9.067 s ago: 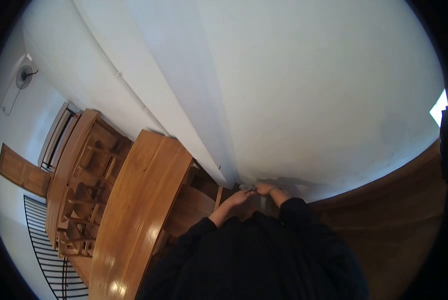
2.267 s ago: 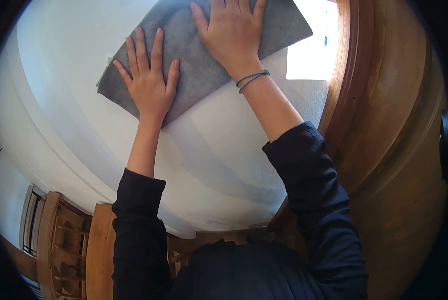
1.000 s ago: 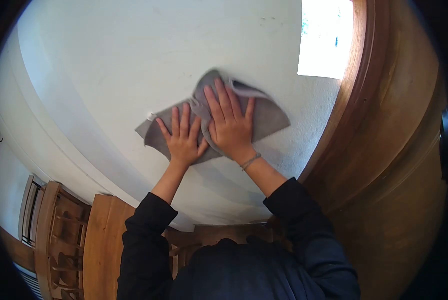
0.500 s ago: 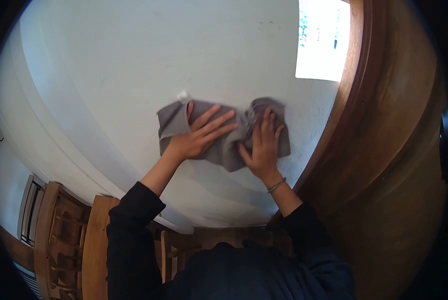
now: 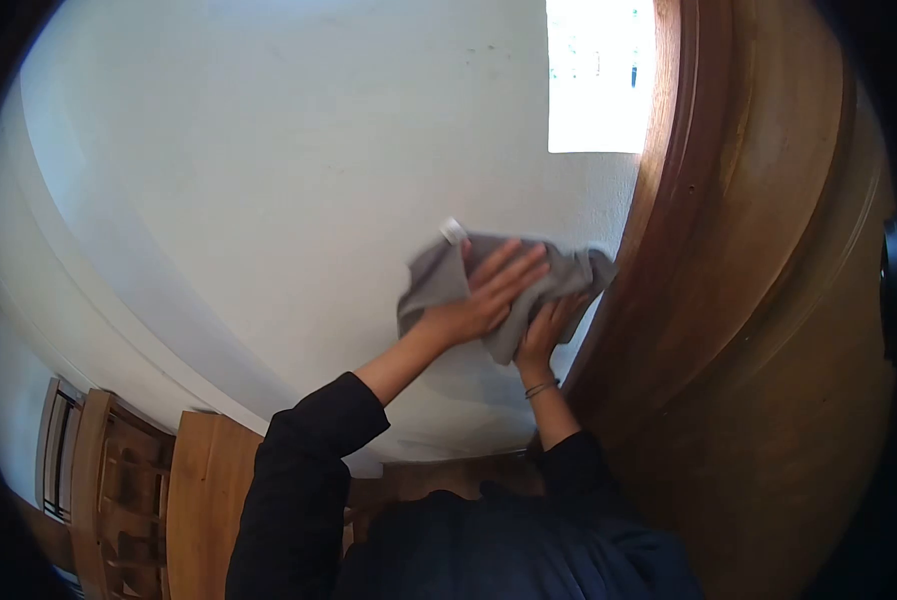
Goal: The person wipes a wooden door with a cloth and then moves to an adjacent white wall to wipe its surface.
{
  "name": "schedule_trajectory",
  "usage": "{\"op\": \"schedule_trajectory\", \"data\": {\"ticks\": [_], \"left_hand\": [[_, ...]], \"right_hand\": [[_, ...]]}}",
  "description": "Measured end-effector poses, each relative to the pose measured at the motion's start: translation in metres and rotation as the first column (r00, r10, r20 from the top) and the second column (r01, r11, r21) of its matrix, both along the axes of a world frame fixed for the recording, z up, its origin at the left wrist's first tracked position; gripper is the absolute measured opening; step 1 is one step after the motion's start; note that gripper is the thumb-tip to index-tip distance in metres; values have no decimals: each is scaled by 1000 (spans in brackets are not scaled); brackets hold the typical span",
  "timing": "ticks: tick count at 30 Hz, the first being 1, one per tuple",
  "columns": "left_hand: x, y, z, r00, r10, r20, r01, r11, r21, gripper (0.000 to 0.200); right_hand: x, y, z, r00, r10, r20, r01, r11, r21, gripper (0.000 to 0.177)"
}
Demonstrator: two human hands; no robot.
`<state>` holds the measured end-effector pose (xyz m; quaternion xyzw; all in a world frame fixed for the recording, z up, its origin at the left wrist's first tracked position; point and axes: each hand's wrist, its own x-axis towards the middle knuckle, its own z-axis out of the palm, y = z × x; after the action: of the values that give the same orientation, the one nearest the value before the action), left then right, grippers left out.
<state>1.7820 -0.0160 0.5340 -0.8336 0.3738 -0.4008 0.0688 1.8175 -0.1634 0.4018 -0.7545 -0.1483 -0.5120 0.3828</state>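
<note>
A grey cloth (image 5: 436,278) with a small white tag at its upper corner lies against the pale wall, folded and bunched. My left hand (image 5: 480,303) rests flat on its middle, fingers stretched and a little apart, pressing it to the wall. Just to the right and lower, my right hand (image 5: 541,335) holds the cloth's right part. A fold covers its fingertips, and a dark band circles that wrist. The cloth's right end reaches the edge of the wooden frame.
Around the cloth spreads the white wall (image 5: 298,180), with faint marks higher up. A bright opening (image 5: 598,90) sits at the upper right, beside a curved wooden frame (image 5: 658,170). Lower left are a wooden table (image 5: 203,480) and wooden chairs (image 5: 128,500).
Both hands and the cloth have moved right, up to the wooden frame. My hands have come closer together, and a cloth fold now covers the right fingertips. The view has shifted slightly right.
</note>
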Motion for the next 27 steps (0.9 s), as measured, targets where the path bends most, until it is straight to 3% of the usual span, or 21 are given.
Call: {"op": "schedule_trajectory", "data": {"ticks": [1, 3, 4, 5, 7, 8, 9, 12, 15, 19, 21, 25, 27], "left_hand": [[3, -2, -17, 1000, 8, 15, -10, 996, 88, 65], [18, -4, -50, 998, 20, 53, -33, 964, 264, 65], [41, -5, -77, 956, -200, -216, 216, 975, 50, 64], [67, -6, -109, 796, -444, -412, 388, 896, -218, 63], [60, -11, -116, 765, -465, -446, 402, 886, -234, 61], [47, -10, -103, 922, -245, -299, 265, 964, 25, 60], [34, -12, -83, 996, -40, -81, 60, 966, 250, 59], [27, -23, -58, 991, -67, 115, 53, 991, 123, 57], [11, -26, -21, 913, -272, -304, 230, 959, -168, 60], [10, -23, -13, 968, -217, -126, 194, 965, -177, 65], [7, -17, -15, 982, -186, -16, 183, 975, -123, 65], [6, -2, -44, 984, -169, -64, 165, 984, -65, 64], [4, 8, -76, 982, -161, -96, 161, 987, -12, 65]], "right_hand": [[-2, 0, -22, 994, 55, -93, -48, 996, 73, 69], [-10, 2, -62, 986, 7, -166, 10, 995, 104, 66], [-11, 1, -69, 979, -16, -204, 41, 992, 119, 65], [-11, -2, -66, 981, -2, -195, 26, 992, 121, 66], [-24, -6, -69, 982, 29, -187, -4, 991, 132, 68], [-27, -4, -68, 981, 13, -195, 16, 989, 145, 67], [-27, -1, -66, 980, -3, -201, 36, 987, 159, 67], [-27, 5, -56, 970, 27, -240, 24, 978, 209, 65], [-38, 20, -24, 960, 132, -248, -36, 932, 360, 64], [-35, 27, -25, 958, 175, -226, -55, 889, 455, 64], [-34, 28, -32, 962, 146, -231, -39, 911, 411, 64], [-31, 20, -55, 966, 64, -250, -3, 971, 239, 60], [-43, 26, -73, 902, 113, -418, 19, 954, 301, 56]]}}
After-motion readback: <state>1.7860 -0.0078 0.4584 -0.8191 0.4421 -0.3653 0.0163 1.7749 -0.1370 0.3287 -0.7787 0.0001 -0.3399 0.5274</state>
